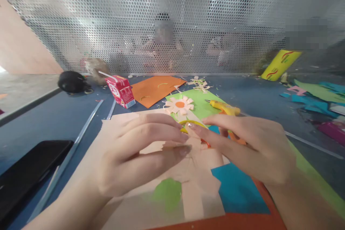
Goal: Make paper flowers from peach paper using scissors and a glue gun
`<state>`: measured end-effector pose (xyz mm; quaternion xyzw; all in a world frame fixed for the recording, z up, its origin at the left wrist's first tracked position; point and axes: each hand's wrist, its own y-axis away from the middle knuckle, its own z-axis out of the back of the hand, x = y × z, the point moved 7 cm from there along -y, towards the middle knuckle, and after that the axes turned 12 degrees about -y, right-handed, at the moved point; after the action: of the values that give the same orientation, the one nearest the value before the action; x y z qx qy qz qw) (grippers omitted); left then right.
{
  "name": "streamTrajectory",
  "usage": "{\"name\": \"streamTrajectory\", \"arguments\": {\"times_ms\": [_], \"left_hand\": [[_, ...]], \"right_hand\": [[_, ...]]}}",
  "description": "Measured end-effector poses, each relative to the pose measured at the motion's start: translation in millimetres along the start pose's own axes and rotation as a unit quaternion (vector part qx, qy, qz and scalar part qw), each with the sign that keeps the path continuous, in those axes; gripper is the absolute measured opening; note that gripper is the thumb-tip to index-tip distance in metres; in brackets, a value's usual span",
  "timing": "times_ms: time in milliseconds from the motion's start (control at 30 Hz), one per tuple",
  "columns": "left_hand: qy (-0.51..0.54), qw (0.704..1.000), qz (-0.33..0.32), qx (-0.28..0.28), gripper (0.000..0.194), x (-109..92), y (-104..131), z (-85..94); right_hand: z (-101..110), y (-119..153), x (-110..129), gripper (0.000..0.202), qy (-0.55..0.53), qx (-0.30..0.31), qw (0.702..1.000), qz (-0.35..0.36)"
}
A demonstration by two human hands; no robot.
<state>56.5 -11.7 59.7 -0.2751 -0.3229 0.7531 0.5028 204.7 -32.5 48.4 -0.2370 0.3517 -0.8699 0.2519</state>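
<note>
My left hand [151, 147] and my right hand [242, 140] meet over pale paper pieces in the middle of the table. Between their fingertips is a curved yellow paper strip [192, 122], pinched by both hands. Under them lie a pale paper sheet [118, 212], a green paper piece [168, 190] and a blue paper piece [239, 190]. Just beyond the fingers sits a pale paper flower [180, 104] with an orange centre. The yellow glue gun [223, 107] lies behind my right hand, partly hidden by it.
A black phone [32, 172] and a clear strip [81, 136] lie at the left. Farther back are a pink drink carton [120, 91], a black round object [72, 82] and orange paper [153, 90]. Coloured scraps [312, 102] and a yellow tube [280, 65] are at the right, before a perforated metal panel [183, 7].
</note>
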Motion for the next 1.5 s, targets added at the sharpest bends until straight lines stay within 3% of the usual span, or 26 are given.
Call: {"name": "streamTrajectory", "arguments": {"times_ms": [133, 467, 667, 800, 867, 900, 1000, 1100, 1167, 1300, 1500], "left_hand": [[0.003, 1.0, 0.017, 0.004, 0.019, 2, 0, -0.8], [-0.021, 0.999, -0.033, -0.032, 0.011, -3, 8, -2.3], [-0.009, 0.999, 0.0, -0.037, 0.011, 0, 6, -1.5], [-0.034, 0.997, -0.021, -0.066, 0.014, -7, 0, 3.7], [-0.052, 0.995, -0.044, -0.072, 0.015, -11, -1, 4.5], [-0.057, 0.994, -0.055, -0.072, 0.014, -13, -1, 4.2], [-0.064, 0.992, -0.08, -0.067, 0.015, -17, 1, 2.3], [-0.072, 0.992, -0.095, -0.044, 0.016, -21, 2, -2.3], [-0.075, 0.992, -0.092, -0.032, 0.018, -21, 2, -4.5], [-0.076, 0.994, -0.077, -0.031, 0.02, -19, 1, -5.6], [-0.084, 0.991, -0.094, -0.034, 0.017, -19, 1, -6.5]], "right_hand": [[-1, 2, 1, 0.018, 0.012, 0.005, 1.0, 0.017], [0, 2, 5, 0.014, 0.009, 0.003, 0.999, 0.037], [2, -2, 0, 0.007, -0.036, 0.012, 0.999, -0.013], [11, -3, -4, 0.013, -0.1, -0.067, 0.993, -0.01], [14, -2, -21, 0.015, -0.206, -0.122, 0.967, -0.083], [9, -1, -33, 0.015, -0.281, -0.115, 0.942, -0.146], [-21, 3, -48, 0.027, -0.468, 0.017, 0.831, -0.301], [-39, 7, -38, 0.035, -0.549, 0.14, 0.751, -0.34], [-40, 8, -34, 0.03, -0.553, 0.162, 0.744, -0.338], [-38, 9, -33, 0.024, -0.513, 0.162, 0.774, -0.335], [-42, 13, -31, 0.025, -0.492, 0.191, 0.769, -0.361]]}}
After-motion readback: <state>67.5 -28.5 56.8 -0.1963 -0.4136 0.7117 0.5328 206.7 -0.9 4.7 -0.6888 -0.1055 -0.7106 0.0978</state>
